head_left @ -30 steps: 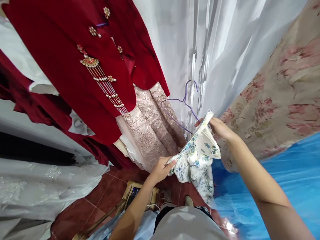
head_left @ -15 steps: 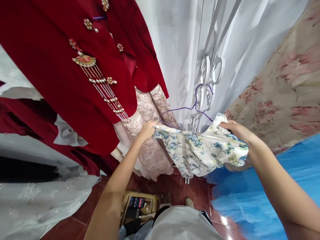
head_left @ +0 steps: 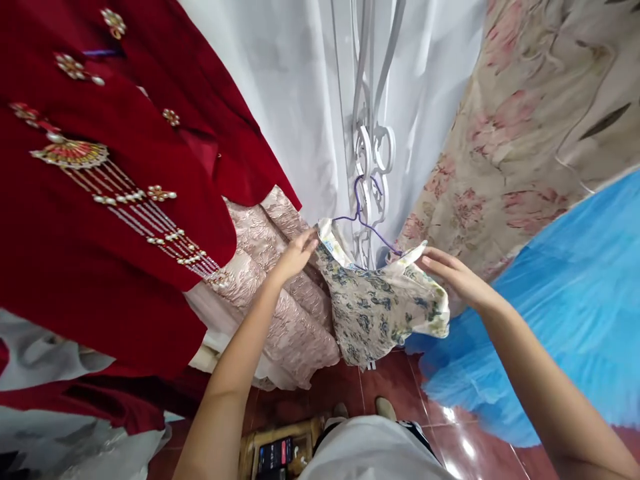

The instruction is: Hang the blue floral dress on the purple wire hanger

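A white garment with a blue and yellow floral print (head_left: 373, 310), perhaps a blouse or a short dress, hangs from a thin purple hanger (head_left: 373, 229). At the garment's left shoulder is my left hand (head_left: 295, 257), its fingertips closed at the edge of the cloth. My right hand (head_left: 457, 275) pinches the opposite shoulder between thumb and fingers. Both hanger arms run into the neckline, and the hook sits against a white metal stand with rings (head_left: 384, 148).
Red velvet garments with beaded ornaments (head_left: 150, 153) hang at left, above a pale pink textured dress (head_left: 270, 267). A beige floral cloth (head_left: 500, 147) and blue tulle (head_left: 550, 280) are at right. Below, a wooden stool (head_left: 250, 457) holds small items on the red tiled floor (head_left: 345, 387).
The view has shifted to the right. The garment's left shoulder has risen onto the hanger arm, and the cloth hangs straighter. My hands have come slightly closer together.
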The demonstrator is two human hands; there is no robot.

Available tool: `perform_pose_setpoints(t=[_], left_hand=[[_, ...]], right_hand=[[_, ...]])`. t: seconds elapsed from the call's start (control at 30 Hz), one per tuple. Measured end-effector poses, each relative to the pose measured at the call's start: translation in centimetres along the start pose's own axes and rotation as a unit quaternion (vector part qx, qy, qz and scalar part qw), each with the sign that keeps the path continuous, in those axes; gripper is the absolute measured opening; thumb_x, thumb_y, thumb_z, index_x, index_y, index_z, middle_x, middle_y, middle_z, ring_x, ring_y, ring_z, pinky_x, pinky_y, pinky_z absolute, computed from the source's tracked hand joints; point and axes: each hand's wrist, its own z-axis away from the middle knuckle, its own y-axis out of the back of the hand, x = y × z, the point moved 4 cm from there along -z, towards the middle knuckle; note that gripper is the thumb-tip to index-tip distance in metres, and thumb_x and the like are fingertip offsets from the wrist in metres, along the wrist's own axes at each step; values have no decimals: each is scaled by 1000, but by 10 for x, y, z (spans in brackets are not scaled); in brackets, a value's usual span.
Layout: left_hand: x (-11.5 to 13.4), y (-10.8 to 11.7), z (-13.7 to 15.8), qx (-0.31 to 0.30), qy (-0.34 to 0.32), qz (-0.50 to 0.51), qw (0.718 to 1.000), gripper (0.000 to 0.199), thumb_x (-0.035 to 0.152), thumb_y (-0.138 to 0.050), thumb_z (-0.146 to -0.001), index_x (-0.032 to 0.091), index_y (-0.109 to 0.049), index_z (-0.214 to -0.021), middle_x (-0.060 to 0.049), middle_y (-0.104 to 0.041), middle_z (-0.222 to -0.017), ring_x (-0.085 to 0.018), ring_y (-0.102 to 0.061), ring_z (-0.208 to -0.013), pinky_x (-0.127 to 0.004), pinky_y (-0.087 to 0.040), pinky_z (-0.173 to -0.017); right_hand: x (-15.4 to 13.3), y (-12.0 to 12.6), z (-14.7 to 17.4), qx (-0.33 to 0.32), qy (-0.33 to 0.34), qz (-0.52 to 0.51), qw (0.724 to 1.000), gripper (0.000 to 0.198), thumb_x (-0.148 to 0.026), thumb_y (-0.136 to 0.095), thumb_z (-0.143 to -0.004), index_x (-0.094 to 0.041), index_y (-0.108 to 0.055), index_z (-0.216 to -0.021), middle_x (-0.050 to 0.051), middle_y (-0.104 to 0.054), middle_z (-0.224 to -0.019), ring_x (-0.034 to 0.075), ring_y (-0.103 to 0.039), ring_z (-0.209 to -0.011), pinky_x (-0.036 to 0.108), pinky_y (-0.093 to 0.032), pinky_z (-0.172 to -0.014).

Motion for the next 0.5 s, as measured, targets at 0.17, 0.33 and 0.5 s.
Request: perform_pose_setpoints(t=[0.17,0.33,0.5], left_hand=[[-13,-4,-6,135,-14,-38,990,54,39,-60,-96,26,-42,-145,-15,-51,-140,-29,-52,-130,-49,-41,-113],[8,-23,-48,43,-66,-61,995,55,40,-61,-95,29,-44,-147,-11,-48,-149,-31,-38,-143,-50,-35,-117],[14,-31,-56,132,-98,-54,985,31,35,-38,-104,20,-65,-107,-11,-66,-110,-27,-57,-112,-43,-46,-101]], right_hand=[[9,-29,39,13,71,28,997,53,-69,-58,-87,-18,-70,-90,4,-69,-81,20,-62,-75,28,-49,-69],[-5,-63,57,-75,117,124,982,27,-44,-60,-91,-18,-63,-83,2,-64,-84,20,-58,-82,27,-46,-76],[-23,-38,35,39,119,122,985,20,-32,-51,-85,-19,-57,-71,1,-59,-72,18,-51,-71,27,-41,-65]])
